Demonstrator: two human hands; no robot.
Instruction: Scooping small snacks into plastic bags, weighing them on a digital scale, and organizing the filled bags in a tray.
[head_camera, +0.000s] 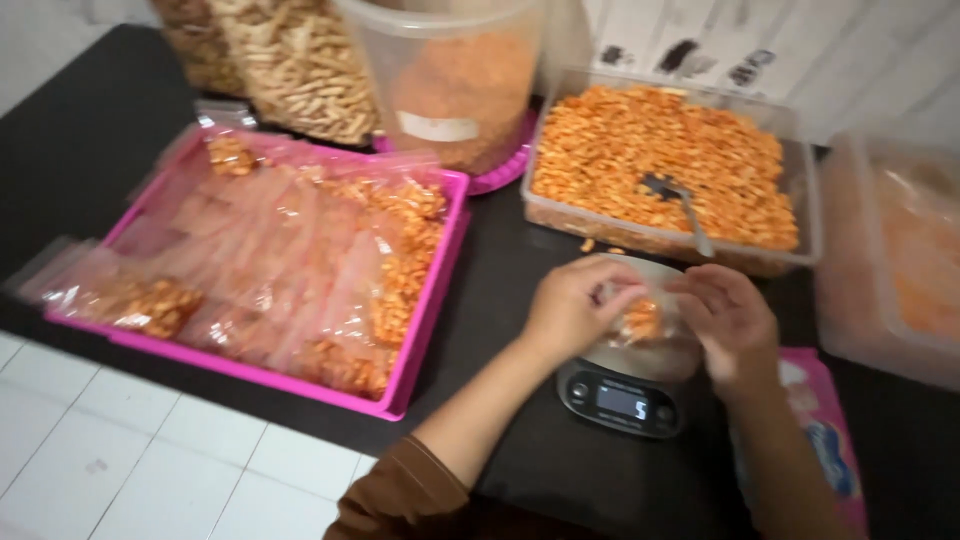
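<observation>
Black mat (500, 290): snack bag (641, 320) between both hands, over scale (622, 400).

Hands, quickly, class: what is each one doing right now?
Left hand: closed on the small snack bag over the scale.
Right hand: gripping the same bag.

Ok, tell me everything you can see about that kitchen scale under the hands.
The kitchen scale is small and dark grey, with a lit display on its front edge and a round, silvery weighing platform on top. It sits flat on the black table, before the clear tub of orange snacks. The left hand and right hand hold a small clear snack bag over its platform.
</observation>
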